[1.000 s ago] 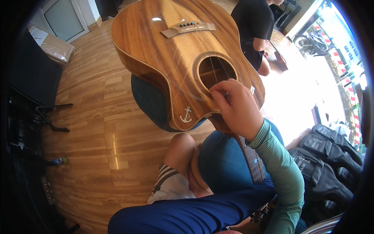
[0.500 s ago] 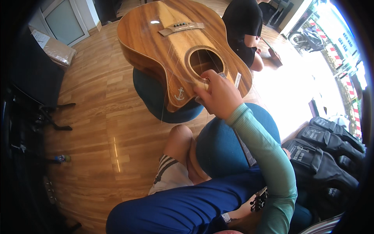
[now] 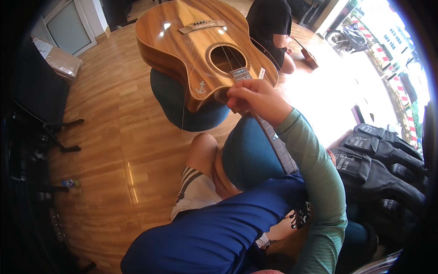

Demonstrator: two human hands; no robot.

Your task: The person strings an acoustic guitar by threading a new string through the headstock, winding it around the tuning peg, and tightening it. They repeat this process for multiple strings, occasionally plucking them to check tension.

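One glossy wooden guitar (image 3: pixel 196 50) rests with its body across a teal stool (image 3: pixel 171 102), whose left and near edges show beneath it; the neck runs past the right edge of a second stool (image 3: pixel 251 153). My right hand (image 3: pixel 260 98) is above the neck joint, its fingers curled in and thumb pressed close; I cannot tell whether they pinch anything. My left hand is not visible, so its state I cannot tell.

Loose strings (image 3: pixel 184 109) trail over the body's near edge: if one snags on fingers or sleeve, its end could whip or scratch the varnish. Because the body overhangs the stool's edge, a hard tug might tip it.

Counting: one bridge (image 3: pixel 202 27), one soundhole (image 3: pixel 226 59), one anchor inlay (image 3: pixel 200 87), two stools, at least three black bags (image 3: pixel 351 166), one seated co-worker (image 3: pixel 271 32), one motorbike (image 3: pixel 351 39); the strings are too fine to count.
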